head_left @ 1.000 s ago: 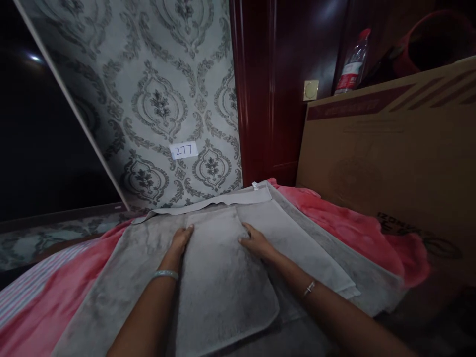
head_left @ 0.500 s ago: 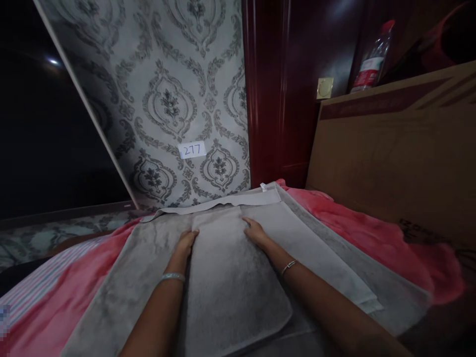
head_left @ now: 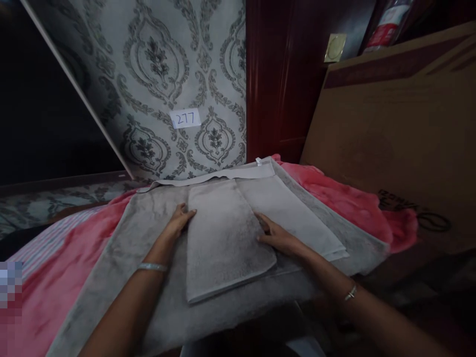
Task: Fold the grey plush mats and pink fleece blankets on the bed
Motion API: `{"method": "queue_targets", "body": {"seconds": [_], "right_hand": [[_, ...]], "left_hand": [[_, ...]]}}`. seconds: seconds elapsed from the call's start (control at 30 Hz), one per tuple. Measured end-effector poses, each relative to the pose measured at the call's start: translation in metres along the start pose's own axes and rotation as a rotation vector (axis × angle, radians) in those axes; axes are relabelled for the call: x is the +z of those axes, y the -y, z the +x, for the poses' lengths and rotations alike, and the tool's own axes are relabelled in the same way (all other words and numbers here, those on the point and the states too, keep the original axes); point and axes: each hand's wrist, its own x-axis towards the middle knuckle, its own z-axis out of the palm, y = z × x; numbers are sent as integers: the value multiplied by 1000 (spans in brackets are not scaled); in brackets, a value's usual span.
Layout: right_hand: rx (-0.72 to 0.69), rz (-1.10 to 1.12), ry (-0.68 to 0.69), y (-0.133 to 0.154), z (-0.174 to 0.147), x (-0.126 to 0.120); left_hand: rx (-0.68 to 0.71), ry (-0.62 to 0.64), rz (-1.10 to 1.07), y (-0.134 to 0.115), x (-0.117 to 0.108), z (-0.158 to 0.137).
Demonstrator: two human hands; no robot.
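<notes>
A folded grey plush cloth [head_left: 223, 238] lies in front of me, its near right corner rounded. Along its left edge rests my left hand [head_left: 179, 219], open, with the thumb reaching to the edge and the fingers apart. At the right edge is my right hand [head_left: 277, 234], its thumb and forefinger spread apart against the side of the fold; the other fingers are partly hidden. Under both hands spreads a larger grey plush cover [head_left: 148, 223], with a pale flap [head_left: 293, 208] to the right and a light band [head_left: 215, 176] along the far edge.
Pink blankets [head_left: 327, 191] show at both sides, with striped fabric [head_left: 55, 240] at the left. A large cardboard box [head_left: 401, 129] stands at the right, a bottle [head_left: 386, 27] on top. Behind are patterned wallpaper [head_left: 159, 64] and a dark screen [head_left: 48, 109].
The view has tilted down, so the scene sits higher. My right hand has slid nearer along the cloth's right edge. My left hand stays by the left edge.
</notes>
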Motion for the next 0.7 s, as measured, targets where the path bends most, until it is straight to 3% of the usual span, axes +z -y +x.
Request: {"method": "queue_targets", "body": {"seconds": [0.1, 0.23, 0.43, 0.5, 0.6, 0.7], "right_hand": [[0, -117, -60, -6, -14, 3], [12, -262, -111, -12, -19, 7], [64, -587, 28, 4, -31, -6], [12, -781, -3, 20, -31, -6], [-182, -983, -84, 45, -24, 14], [-306, -1058, 28, 49, -18, 47]], "left_hand": [[104, 64, 118, 5, -2, -19], [284, -6, 308, 9, 3, -29], [287, -6, 289, 8, -1, -31], [322, -51, 431, 0, -2, -39], [501, -131, 734, -17, 6, -57], [648, -31, 948, -20, 22, -77]]}}
